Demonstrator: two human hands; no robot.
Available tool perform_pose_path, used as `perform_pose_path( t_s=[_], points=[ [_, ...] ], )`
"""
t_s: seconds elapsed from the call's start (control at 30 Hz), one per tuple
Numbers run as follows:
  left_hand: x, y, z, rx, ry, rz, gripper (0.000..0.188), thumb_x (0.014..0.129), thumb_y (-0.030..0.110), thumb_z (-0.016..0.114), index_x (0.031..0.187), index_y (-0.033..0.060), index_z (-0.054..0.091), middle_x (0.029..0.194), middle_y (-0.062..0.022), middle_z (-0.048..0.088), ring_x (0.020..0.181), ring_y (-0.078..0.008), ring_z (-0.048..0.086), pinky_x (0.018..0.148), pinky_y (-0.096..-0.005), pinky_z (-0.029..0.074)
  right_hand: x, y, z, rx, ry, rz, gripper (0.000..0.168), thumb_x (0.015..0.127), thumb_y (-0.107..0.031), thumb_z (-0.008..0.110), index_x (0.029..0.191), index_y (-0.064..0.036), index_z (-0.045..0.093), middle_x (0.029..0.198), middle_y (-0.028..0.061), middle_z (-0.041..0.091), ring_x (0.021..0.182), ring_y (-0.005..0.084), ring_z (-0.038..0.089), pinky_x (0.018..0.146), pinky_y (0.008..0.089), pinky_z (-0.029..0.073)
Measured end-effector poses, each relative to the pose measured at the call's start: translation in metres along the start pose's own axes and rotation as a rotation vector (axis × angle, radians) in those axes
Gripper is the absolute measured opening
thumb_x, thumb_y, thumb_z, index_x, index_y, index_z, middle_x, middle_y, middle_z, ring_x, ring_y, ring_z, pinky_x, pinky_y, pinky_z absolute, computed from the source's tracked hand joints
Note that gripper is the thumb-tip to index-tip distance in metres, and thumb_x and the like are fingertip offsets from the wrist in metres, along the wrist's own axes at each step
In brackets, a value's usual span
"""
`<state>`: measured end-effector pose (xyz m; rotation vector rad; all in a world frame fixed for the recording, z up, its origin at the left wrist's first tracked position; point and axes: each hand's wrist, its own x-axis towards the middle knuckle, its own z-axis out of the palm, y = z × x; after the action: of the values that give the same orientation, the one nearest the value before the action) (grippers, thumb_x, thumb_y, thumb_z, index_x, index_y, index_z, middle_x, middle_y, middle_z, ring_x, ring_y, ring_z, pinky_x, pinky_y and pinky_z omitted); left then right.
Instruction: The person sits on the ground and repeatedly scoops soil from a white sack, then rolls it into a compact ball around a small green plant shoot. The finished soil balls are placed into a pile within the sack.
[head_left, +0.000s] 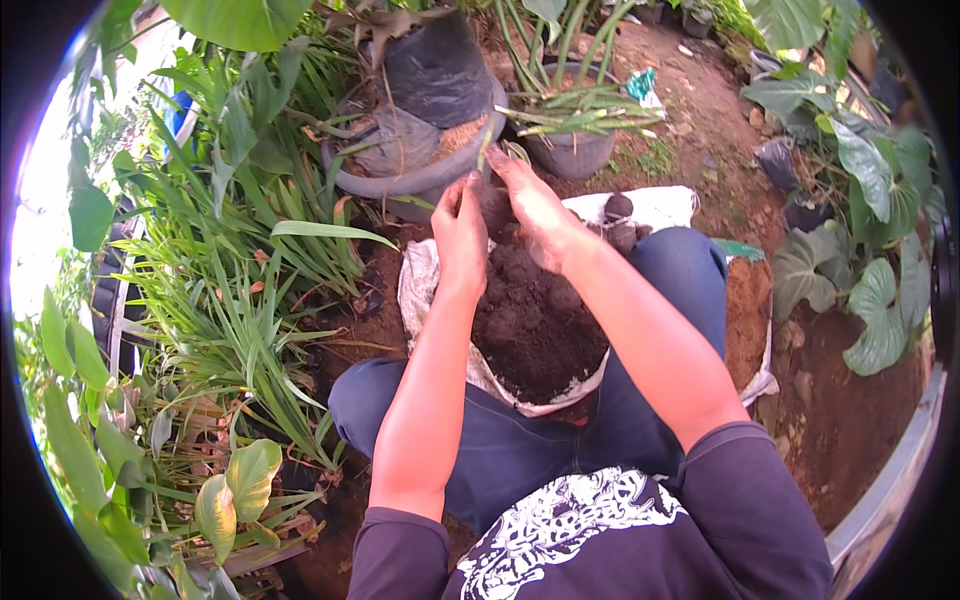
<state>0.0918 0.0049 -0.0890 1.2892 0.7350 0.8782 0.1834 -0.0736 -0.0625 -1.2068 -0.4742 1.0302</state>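
Observation:
Over an open white sack (420, 289) of dark soil (536, 322), my two hands face each other around a dark soil ball (493, 206). A slim green stem (486, 142) rises from the top of the ball. My left hand (461, 236) presses against its left side with bent fingers. On the other side my right hand (536, 206) lies along the ball, its fingers stretched upward. The fingers partly hide the ball. Several similar soil balls (619, 214) sit on a white sack (664, 206) beyond my right knee.
Ahead stands a large round pot (420, 180) with black plastic in it. Cut green stems (585, 112) lie across a smaller black pot (574, 154). A sack of brown material (746, 315) is beside my right knee. Long-leaved plants (247, 337) crowd the left; broad-leaved plants (877, 277) grow at right.

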Motion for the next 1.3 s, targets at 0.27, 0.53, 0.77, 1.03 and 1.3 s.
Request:
perform_pose_path(
  t_s=[0.27, 0.53, 0.77, 1.03, 1.3],
  points=[
    [0.000, 0.018, -0.015, -0.543, 0.054, -0.383, 0.031, 0.103, 0.033, 0.058, 0.119, 0.0073, 0.064, 0.115, -0.0058, 0.070, 0.109, -0.0261, 0.068, 0.101, -0.0475, 0.056, -0.011, 0.007, -0.022, -0.846, 0.080, -0.237, 0.080, 0.106, -0.051, 0.055, 0.159, 0.005, 0.032, 0.142, 0.0394, 0.058, 0.137, 0.0530, 0.054, 0.117, 0.0527, 0.042],
    [-0.019, 0.075, -0.040, -0.726, 0.038, -0.247, 0.022, 0.104, 0.023, 0.057, 0.108, 0.0025, 0.062, 0.106, -0.0121, 0.069, 0.098, -0.0302, 0.070, 0.087, -0.0492, 0.063, 0.044, 0.115, -0.074, -1.503, -0.134, 0.008, 0.071, 0.097, -0.043, 0.071, 0.150, -0.001, 0.052, 0.134, 0.0335, 0.066, 0.128, 0.0459, 0.064, 0.108, 0.0533, 0.053],
    [-0.031, 0.091, -0.036, -0.704, -0.078, -0.201, 0.024, 0.102, 0.027, 0.060, 0.109, 0.0041, 0.063, 0.101, -0.0101, 0.071, 0.091, -0.0268, 0.072, 0.081, -0.0449, 0.065, 0.014, 0.267, -0.122, -1.453, -0.156, 0.574, 0.057, 0.091, -0.033, 0.072, 0.138, -0.001, 0.069, 0.144, 0.0255, 0.064, 0.135, 0.0410, 0.062, 0.111, 0.0484, 0.052],
    [-0.035, 0.085, -0.043, -0.670, -0.035, -0.137, 0.028, 0.104, 0.021, 0.058, 0.120, -0.0026, 0.057, 0.110, -0.0188, 0.067, 0.100, -0.0362, 0.070, 0.090, -0.0510, 0.063, -0.015, 0.412, -0.102, 0.369, 0.799, 1.230, 0.069, 0.102, -0.038, 0.060, 0.158, -0.004, 0.041, 0.159, 0.0205, 0.052, 0.145, 0.0485, 0.048, 0.111, 0.0779, 0.038],
    [-0.042, 0.089, -0.051, -0.656, -0.084, -0.144, 0.028, 0.105, 0.021, 0.058, 0.118, -0.0035, 0.059, 0.112, -0.0187, 0.068, 0.102, -0.0366, 0.070, 0.091, -0.0519, 0.062, -0.039, 0.393, -0.081, 0.550, 0.827, 1.119, 0.069, 0.098, -0.036, 0.062, 0.159, -0.009, 0.045, 0.166, 0.0160, 0.045, 0.150, 0.0399, 0.046, 0.122, 0.0692, 0.032]
  ],
)
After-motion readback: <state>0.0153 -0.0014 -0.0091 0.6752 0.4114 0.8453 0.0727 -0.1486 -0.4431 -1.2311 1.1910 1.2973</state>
